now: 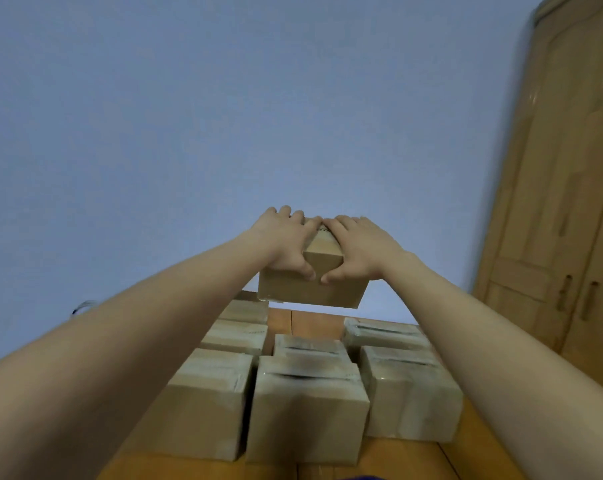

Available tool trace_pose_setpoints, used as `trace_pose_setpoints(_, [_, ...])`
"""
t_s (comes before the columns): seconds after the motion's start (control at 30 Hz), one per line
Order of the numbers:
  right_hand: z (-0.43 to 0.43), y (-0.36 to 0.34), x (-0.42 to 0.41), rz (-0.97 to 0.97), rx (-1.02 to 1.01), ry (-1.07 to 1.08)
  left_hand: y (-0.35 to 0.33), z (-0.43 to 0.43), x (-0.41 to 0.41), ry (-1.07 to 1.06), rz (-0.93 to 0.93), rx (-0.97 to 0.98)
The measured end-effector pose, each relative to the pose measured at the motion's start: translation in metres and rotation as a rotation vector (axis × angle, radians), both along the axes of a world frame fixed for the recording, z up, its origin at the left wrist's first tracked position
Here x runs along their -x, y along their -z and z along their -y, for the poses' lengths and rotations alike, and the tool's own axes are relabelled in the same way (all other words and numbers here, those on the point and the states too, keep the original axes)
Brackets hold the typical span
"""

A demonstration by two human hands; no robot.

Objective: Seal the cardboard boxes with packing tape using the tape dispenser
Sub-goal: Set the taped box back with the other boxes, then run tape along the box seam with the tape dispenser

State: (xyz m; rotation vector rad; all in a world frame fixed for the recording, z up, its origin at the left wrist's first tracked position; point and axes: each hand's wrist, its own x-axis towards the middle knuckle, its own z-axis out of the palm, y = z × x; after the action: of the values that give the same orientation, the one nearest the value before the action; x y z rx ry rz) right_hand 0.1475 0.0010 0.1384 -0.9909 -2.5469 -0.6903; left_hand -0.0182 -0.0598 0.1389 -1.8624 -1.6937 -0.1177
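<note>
Head view: left hand [286,242] and right hand [360,249] grasp a small plain brown cardboard box [313,285], fingers [278,212] curled over its top and thumbs pressed on its near face. The box is held clear above the far end of a cluster of tape-covered cardboard boxes [307,410] on an orange wooden bench [313,323]. A pale blue wall [223,98] stands behind and a light wooden wardrobe [570,202] at right.

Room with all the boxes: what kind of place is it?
Probably a room in a home, maybe a bedroom: a wooden wardrobe stands at the right, the wall is plain pale blue, and taped cardboard boxes sit on a wooden surface below the held box.
</note>
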Motion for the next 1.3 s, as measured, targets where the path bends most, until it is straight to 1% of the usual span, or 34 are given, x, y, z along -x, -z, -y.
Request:
trace_pose_setpoints(0.13, [0.046, -0.002, -0.008, -0.012, 0.041, -0.037, -0.005, 0.047, -0.004, -0.005, -0.032, -0.003])
trace_pose_setpoints(0.2, [0.066, 0.0, -0.01, 0.012, 0.042, -0.035, -0.004, 0.069, -0.007, -0.008, -0.022, 0.015])
trace_pose_setpoints(0.37, [0.11, 0.013, -0.013, 0.09, 0.04, -0.035, 0.016, 0.117, -0.009, -0.009, 0.114, 0.102])
trace_pose_setpoints(0.5, [0.141, 0.036, -0.013, 0.131, 0.089, -0.057, 0.042, 0.152, -0.009, 0.012, 0.231, 0.172])
trace_pose_setpoints(0.67, [0.165, 0.085, -0.011, 0.183, 0.151, -0.108, 0.089, 0.183, -0.003, -0.012, 0.249, 0.269])
trace_pose_setpoints(0.8, [0.178, 0.127, -0.001, 0.187, 0.214, -0.177, 0.13, 0.197, 0.008, -0.03, 0.243, 0.326])
trace_pose_setpoints(0.93, [0.182, 0.166, 0.019, 0.16, 0.318, -0.219, 0.167, 0.203, 0.029, -0.08, 0.295, 0.408])
trace_pose_setpoints(1.13, [0.168, 0.224, 0.061, 0.155, 0.361, -0.262, 0.225, 0.201, 0.064, -0.132, 0.368, 0.433])
trace_pose_setpoints(1.23, [0.16, 0.247, 0.067, 0.14, 0.389, -0.281, 0.247, 0.191, 0.069, -0.159, 0.351, 0.475])
trace_pose_setpoints(1.3, [0.156, 0.254, 0.067, 0.109, 0.398, -0.28, 0.248, 0.183, 0.07, -0.171, 0.312, 0.511])
